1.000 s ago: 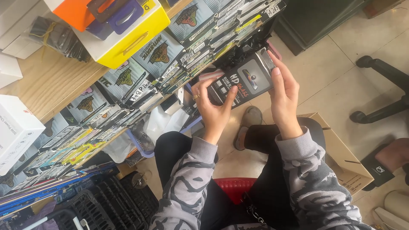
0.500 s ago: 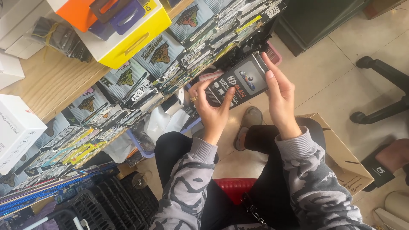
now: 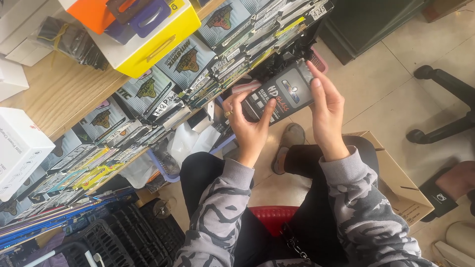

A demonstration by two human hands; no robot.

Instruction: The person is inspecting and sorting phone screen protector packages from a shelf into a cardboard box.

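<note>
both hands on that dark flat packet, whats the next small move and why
Probably a small turn or tilt of the dark packet to read its face. The left hand pinches its lower end and the right hand steadies its upper edge, so it is held clear of the row of similar flat packets on the wooden table. It sits angled to the camera, so levelling it seems likeliest.

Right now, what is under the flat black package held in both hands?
Under the black package show a worn shoe and tiled floor. Left hand and right hand cover its lower edge.
</note>
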